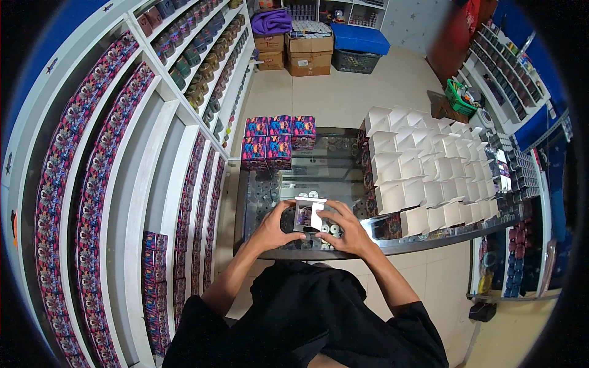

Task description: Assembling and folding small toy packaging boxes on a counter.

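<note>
Between my two hands, over the near edge of the glass-topped counter (325, 173), is a small open box (317, 216) with white flaps; something dark shows inside it, too small to make out. My left hand (274, 228) grips the box's left side, thumb at its near edge. My right hand (345, 228) holds the right side, its fingers on a white flap. Closed, colourful printed boxes (266, 152) are stacked at the counter's far left. On the right of the counter stand rows of open boxes (423, 162) with raised white flaps.
White shelves (178, 116) at the left carry rows of printed boxes (92, 264) and small dark containers. Cardboard boxes (309, 56) and a crate (356, 61) with a blue lid stand on the floor at the back. A green basket (460, 98) sits at the far right.
</note>
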The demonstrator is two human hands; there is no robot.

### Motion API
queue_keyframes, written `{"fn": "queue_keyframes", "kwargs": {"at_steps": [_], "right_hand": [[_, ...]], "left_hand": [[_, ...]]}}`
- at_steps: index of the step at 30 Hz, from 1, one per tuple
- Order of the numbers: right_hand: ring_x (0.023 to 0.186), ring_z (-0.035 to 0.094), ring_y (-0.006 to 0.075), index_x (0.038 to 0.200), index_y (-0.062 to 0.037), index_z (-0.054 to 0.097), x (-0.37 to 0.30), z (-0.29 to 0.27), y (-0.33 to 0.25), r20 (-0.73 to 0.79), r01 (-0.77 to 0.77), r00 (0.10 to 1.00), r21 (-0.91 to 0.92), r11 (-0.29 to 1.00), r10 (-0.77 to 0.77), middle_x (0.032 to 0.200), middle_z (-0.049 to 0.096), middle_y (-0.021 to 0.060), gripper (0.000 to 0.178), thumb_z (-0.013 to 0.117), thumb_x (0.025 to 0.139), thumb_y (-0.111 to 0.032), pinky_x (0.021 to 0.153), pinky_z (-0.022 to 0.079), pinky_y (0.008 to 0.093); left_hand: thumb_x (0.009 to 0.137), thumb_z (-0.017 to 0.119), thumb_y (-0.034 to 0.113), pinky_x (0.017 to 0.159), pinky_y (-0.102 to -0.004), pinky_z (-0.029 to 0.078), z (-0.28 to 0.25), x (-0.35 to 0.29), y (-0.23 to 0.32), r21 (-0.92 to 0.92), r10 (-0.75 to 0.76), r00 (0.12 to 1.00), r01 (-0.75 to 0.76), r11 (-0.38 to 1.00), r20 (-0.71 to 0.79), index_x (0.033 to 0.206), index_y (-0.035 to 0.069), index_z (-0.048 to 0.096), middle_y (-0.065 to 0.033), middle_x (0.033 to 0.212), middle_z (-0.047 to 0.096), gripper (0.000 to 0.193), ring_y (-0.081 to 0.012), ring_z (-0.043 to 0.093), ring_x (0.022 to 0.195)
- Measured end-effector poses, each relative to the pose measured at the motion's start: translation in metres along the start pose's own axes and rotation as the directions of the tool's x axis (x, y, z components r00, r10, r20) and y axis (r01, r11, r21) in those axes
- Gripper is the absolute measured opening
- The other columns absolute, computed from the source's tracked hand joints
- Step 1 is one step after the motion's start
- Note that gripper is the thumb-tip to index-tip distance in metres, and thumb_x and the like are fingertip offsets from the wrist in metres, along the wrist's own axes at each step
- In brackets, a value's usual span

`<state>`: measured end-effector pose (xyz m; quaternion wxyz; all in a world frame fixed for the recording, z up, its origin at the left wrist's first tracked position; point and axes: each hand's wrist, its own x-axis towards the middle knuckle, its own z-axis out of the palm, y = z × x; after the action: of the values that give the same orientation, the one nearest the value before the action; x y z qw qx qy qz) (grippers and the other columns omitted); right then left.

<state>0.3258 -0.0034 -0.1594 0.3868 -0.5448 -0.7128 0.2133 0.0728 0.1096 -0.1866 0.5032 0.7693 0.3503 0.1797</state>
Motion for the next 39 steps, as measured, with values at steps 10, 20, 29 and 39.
{"fn": "queue_keyframes", "kwargs": {"at_steps": [10, 20, 29, 39], "right_hand": [[0.134, 0.059, 0.0427, 0.147, -0.0236, 0.068, 0.002, -0.004, 0.005, 0.152, -0.033, 0.987, -0.084, 0.996, 0.046, 0.152, 0.056, 0.0207, 0.062, 0.087, 0.088, -0.032, 0.112, 0.05, 0.0507], [0.134, 0.059, 0.0419, 0.148, -0.0248, 0.068, 0.002, -0.008, 0.005, 0.155, -0.035, 0.987, -0.019, 0.999, 0.038, 0.152, 0.057, 0.0215, 0.061, 0.085, 0.089, -0.028, 0.111, 0.051, 0.0499], [0.134, 0.059, 0.0418, 0.147, -0.0239, 0.069, 0.003, -0.009, 0.003, 0.179, -0.051, 0.982, -0.012, 0.999, 0.052, 0.154, 0.056, 0.0216, 0.059, 0.085, 0.09, -0.027, 0.112, 0.05, 0.0497], [0.134, 0.058, 0.0421, 0.145, -0.0221, 0.07, 0.007, -0.009, -0.001, 0.19, -0.061, 0.98, -0.03, 0.998, 0.066, 0.155, 0.055, 0.0218, 0.055, 0.082, 0.093, -0.032, 0.113, 0.049, 0.0499]], "left_hand": [[0.068, 0.103, 0.031, 0.114, -0.0453, 0.049, -0.004, -0.007, 0.007, 0.026, 0.061, 0.997, -0.06, 0.998, -0.055, 0.146, 0.002, 0.051, -0.0214, 0.144, 0.064, 0.097, -0.0361, 0.061, 0.139], [0.078, 0.095, 0.029, 0.113, -0.0473, 0.05, -0.014, -0.012, 0.012, 0.336, 0.374, 0.927, -0.358, 0.871, 0.017, 0.146, 0.016, 0.065, -0.0152, 0.148, 0.061, 0.076, -0.0367, 0.057, 0.139], [0.078, 0.093, 0.031, 0.109, -0.0466, 0.053, -0.022, -0.003, 0.008, 0.341, 0.424, 0.902, -0.424, 0.839, 0.078, 0.141, 0.018, 0.072, -0.0159, 0.14, 0.065, 0.067, -0.036, 0.06, 0.133], [0.084, 0.09, 0.034, 0.109, -0.0474, 0.052, -0.024, -0.004, 0.015, 0.33, 0.399, 0.914, -0.401, 0.855, 0.075, 0.139, 0.016, 0.073, -0.0177, 0.138, 0.065, 0.06, -0.0375, 0.061, 0.13]]}}
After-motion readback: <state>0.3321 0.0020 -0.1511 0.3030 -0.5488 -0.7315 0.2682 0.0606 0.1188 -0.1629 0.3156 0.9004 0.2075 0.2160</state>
